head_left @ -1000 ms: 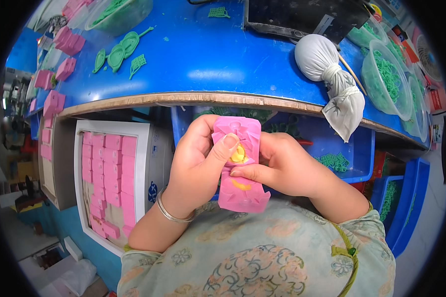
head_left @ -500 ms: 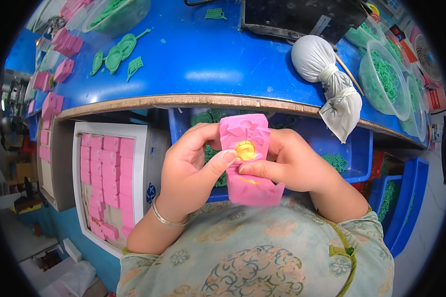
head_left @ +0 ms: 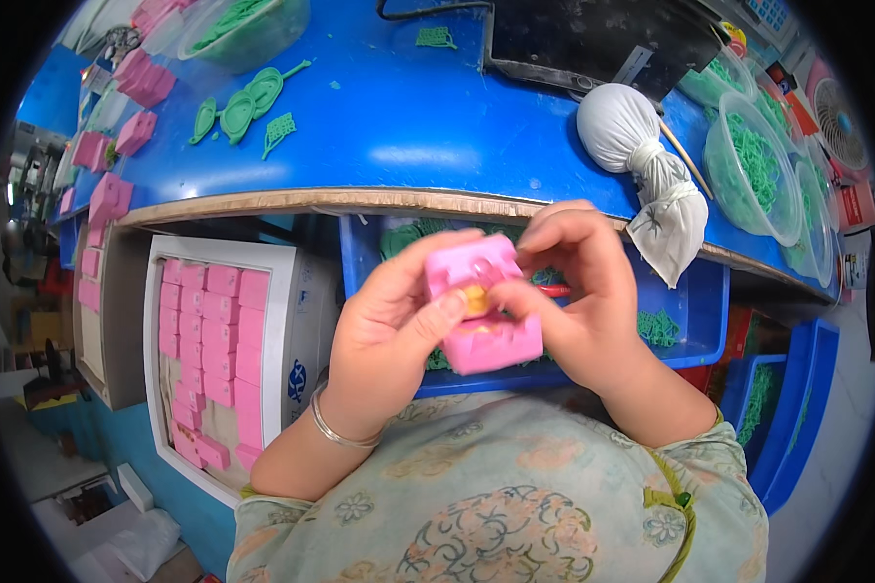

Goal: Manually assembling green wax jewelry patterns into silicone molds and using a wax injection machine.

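Observation:
Low in front of me, a pink rubber mould is held bent open, blurred by motion. A yellow piece shows in its gap. My left hand is closed round the mould's left side, thumb against the yellow piece. My right hand is at the other side, its thumb reaching into the gap and its forefinger raised and curled. A red slim thing shows behind the right thumb; whether that hand holds it is unclear. Below is a blue drawer with green wax-like pieces.
A white box of pink moulds stands at the left. On the blue table are green leaf-like pieces, a tied white cloth bag, a black case and clear bowls of green strands. More pink moulds line the left.
The mould has tilted and its halves have come nearer together. My right hand has lifted partly off it, forefinger raised. The red thing has come into view.

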A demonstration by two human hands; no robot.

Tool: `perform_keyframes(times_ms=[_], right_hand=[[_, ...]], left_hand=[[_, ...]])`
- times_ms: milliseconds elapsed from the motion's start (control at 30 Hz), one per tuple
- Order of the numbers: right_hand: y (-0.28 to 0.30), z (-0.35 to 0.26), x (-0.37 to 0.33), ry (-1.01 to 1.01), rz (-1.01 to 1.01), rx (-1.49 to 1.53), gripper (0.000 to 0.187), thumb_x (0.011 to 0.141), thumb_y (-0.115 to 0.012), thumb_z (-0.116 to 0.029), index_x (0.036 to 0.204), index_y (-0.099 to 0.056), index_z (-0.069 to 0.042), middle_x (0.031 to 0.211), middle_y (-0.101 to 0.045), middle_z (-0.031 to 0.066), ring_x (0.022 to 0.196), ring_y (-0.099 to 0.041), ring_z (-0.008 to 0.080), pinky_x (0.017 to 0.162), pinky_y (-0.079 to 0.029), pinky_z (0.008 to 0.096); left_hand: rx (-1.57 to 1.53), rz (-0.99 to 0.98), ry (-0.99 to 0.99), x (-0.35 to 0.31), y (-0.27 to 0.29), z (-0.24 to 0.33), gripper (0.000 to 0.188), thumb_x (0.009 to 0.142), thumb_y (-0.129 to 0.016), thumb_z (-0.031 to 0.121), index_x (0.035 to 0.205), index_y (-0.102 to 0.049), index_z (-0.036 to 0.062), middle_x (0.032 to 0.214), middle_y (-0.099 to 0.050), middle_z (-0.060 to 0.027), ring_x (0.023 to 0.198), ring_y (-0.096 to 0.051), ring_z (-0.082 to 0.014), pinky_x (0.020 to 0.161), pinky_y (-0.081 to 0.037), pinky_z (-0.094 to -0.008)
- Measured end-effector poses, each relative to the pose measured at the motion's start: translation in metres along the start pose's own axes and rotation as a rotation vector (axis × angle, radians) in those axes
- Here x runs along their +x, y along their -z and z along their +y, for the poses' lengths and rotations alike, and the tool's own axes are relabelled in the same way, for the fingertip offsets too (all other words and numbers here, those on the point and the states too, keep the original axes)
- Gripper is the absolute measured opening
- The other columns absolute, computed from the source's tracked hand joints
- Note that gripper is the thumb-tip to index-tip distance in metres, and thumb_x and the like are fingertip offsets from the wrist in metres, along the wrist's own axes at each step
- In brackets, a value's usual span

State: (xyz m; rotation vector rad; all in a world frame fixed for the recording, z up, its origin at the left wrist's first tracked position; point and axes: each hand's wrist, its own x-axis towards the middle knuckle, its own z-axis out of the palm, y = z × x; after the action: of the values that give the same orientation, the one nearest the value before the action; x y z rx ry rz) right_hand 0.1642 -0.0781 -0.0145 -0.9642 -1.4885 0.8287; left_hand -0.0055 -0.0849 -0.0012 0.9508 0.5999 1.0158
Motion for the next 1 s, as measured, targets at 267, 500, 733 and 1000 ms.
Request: perform_keyframes(times_ms=[267, 500, 733, 1000], right_hand=[[0.004, -0.01, 0.0, -0.021, -0.164, 0.049, 0.025, 0.077, -0.063, -0.005, 0.1, -0.055, 0.001, 0.086, -0.055, 0.0095, 0.074, -0.053, 0.0156, 0.064, -0.044, 0.0254], [0.002, -0.014, -0.001, -0.101, -0.159, 0.063, 0.024, 0.075, -0.068, -0.01, 0.092, -0.054, 0.001, 0.084, -0.055, 0.0084, 0.068, -0.054, 0.014, 0.063, -0.045, 0.0254], [-0.002, -0.009, -0.005, -0.182, -0.127, 0.223, 0.031, 0.076, -0.068, -0.011, 0.099, -0.049, 0.001, 0.093, -0.053, 0.0084, 0.078, -0.053, 0.014, 0.066, -0.044, 0.0257], [0.001, -0.006, -0.001, 0.018, -0.315, 0.049, 0.031, 0.085, -0.056, -0.018, 0.11, -0.05, 0.001, 0.111, -0.046, 0.0141, 0.102, -0.047, 0.0232, 0.085, -0.041, 0.0321]], left_hand=[[-0.064, -0.025, -0.045, 0.003, 0.001, -0.002, 0.054, 0.083, -0.047, 0.004, 0.133, -0.029, -0.0013, 0.13, -0.04, -0.015, 0.12, -0.04, -0.0201, 0.101, -0.032, -0.0344], [0.156, 0.047, -0.161, -0.001, 0.0, -0.009, 0.052, 0.079, -0.063, 0.0, 0.126, -0.04, -0.0018, 0.12, -0.049, -0.0126, 0.109, -0.049, -0.0183, 0.092, -0.041, -0.0307], [0.237, 0.1, -0.232, -0.003, -0.002, -0.011, 0.048, 0.076, -0.064, -0.003, 0.121, -0.045, -0.0022, 0.117, -0.051, -0.0123, 0.107, -0.051, -0.0175, 0.09, -0.043, -0.03], [0.132, -0.037, -0.105, -0.007, 0.005, -0.006, 0.057, 0.073, -0.072, 0.009, 0.123, -0.045, 0.0015, 0.119, -0.046, -0.0129, 0.108, -0.048, -0.0194, 0.088, -0.042, -0.0308]])
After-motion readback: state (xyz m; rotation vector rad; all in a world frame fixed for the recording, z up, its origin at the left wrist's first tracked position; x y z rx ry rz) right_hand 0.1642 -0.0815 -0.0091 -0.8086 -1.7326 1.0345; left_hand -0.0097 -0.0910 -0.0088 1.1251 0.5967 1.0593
